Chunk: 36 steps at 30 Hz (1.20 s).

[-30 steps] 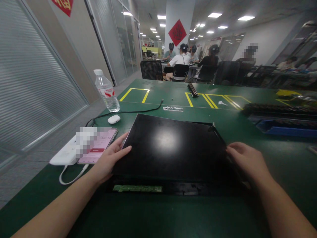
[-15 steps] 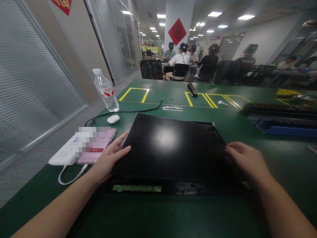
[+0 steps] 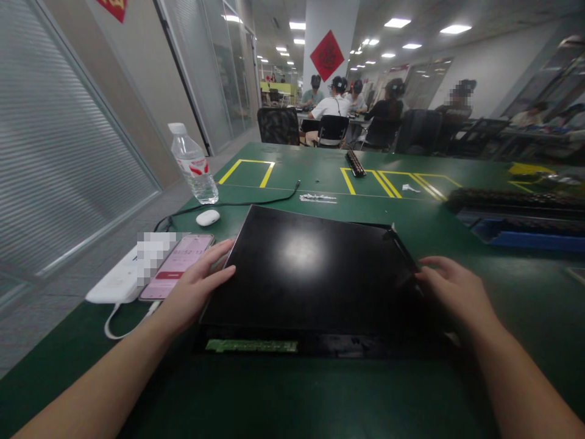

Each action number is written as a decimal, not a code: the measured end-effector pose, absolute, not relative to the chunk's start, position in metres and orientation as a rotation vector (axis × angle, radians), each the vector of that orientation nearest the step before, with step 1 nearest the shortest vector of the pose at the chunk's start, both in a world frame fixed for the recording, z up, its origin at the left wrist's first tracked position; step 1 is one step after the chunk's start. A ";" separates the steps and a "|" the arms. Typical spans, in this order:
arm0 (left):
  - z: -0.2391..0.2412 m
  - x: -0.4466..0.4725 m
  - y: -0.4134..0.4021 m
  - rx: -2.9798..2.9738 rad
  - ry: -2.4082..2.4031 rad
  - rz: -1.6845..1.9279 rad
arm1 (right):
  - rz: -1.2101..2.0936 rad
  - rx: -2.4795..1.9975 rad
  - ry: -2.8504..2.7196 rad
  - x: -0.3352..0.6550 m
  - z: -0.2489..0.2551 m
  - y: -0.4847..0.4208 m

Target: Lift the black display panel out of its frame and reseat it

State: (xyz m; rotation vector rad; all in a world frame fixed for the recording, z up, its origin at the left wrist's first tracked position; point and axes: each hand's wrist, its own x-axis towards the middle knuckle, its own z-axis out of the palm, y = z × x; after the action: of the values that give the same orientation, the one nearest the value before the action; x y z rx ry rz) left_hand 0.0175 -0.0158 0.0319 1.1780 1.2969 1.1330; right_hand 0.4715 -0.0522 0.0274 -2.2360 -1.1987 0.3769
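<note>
A glossy black display panel lies in front of me, its left side raised over a black backing frame. My left hand grips the panel's left edge, thumb on top and fingers behind it. At the right edge, my right hand is closed with thumb and fingertips on the rim; whether it pinches the panel alone or also the frame is hard to see. Along the near side of the frame runs a narrow green circuit board. The palm sides of both hands are hidden.
Left of the panel are a phone, a white power bank, a white rounded case and a water bottle. A black cable crosses behind. A blue tray stands right; people sit farther back.
The panel's near left corner sits slightly lower and farther left. My left hand has shifted a little left with it; my right hand has barely moved.
</note>
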 end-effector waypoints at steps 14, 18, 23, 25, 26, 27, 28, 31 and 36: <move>-0.002 0.005 -0.003 1.545 1.474 1.038 | 0.372 -2.206 -1.158 0.481 0.020 -0.048; -0.007 0.000 0.001 1.621 1.488 0.963 | 0.397 -2.214 -1.139 0.483 0.016 -0.048; -0.006 -0.003 0.002 1.721 1.530 0.861 | 0.386 -2.215 -1.139 0.482 0.017 -0.048; -0.006 -0.004 0.003 1.766 1.553 0.823 | 0.371 -2.214 -1.144 0.482 0.018 -0.047; -0.006 -0.004 0.003 1.788 1.564 0.804 | 0.369 -2.215 -1.146 0.482 0.018 -0.047; -0.006 -0.005 0.003 1.805 1.571 0.786 | 0.367 -2.217 -1.145 0.482 0.019 -0.047; -0.006 -0.005 0.003 1.818 1.576 0.773 | 0.367 -2.218 -1.145 0.482 0.018 -0.047; -0.004 -0.006 0.004 1.835 1.581 0.744 | 0.378 -2.212 -1.147 0.483 0.017 -0.047; -0.002 -0.004 0.003 1.858 1.590 0.704 | 0.376 -2.219 -1.141 0.484 0.015 -0.048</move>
State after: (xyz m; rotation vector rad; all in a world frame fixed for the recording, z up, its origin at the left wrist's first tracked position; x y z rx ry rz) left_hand -0.0045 0.0033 -0.0024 1.8576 1.5897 0.7040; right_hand 0.4839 -0.0483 0.0149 -2.2194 -1.1412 0.3763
